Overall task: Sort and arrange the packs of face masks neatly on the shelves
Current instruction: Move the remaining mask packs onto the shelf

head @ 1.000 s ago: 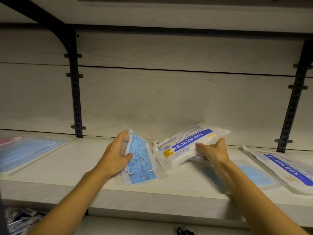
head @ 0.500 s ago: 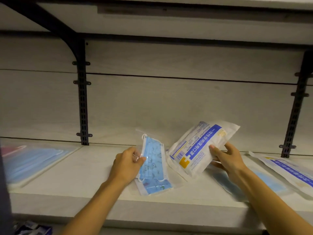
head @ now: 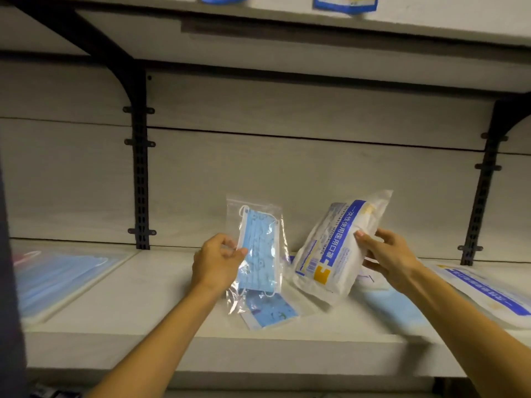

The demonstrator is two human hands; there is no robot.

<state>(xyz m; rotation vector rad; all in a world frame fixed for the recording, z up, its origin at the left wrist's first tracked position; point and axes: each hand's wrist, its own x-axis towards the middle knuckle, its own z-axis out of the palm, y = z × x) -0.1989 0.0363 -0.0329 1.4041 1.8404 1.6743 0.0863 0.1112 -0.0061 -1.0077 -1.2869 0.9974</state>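
A: What has changed since a second ago?

B: Both packs have come up off the shelf [head: 143, 285]. The clear pack of blue masks [head: 260, 248], which lay low under the left hand [head: 217, 264], now stands nearly upright, its lower edge just over a second blue-mask pack [head: 270, 310] that lies flat on the shelf. The white pack with the blue stripe [head: 336, 248] has been tipped from a low slant to a steep one, top end leaning right, bottom corner near the shelf or just on it; I cannot tell which.

A: And half a second ago?

B: Much the same, only both packs are raised a little more and the view has tilted up, so two blue-edged packs [head: 344, 2] show on the shelf above.

A: How is the left hand set?

B: Back of the hand toward the camera, forearm reaching up from the lower left. Its grip is a pinch: thumb and fingers close on the left edge of the clear pack, about halfway up.

A: The right hand [head: 388, 259]?

B: It comes in from the lower right. The thumb lies across the front of the white pack and the fingers curl behind it, so the grip holds the pack's right side.

A: What else is on the shelf?

B: Another white striped pack [head: 485, 294] lies flat at the far right, a light blue pack [head: 393, 308] lies under the right forearm, and a blurred stack of blue masks [head: 57, 280] sits at the far left. Black brackets [head: 140, 179] run up the back wall.
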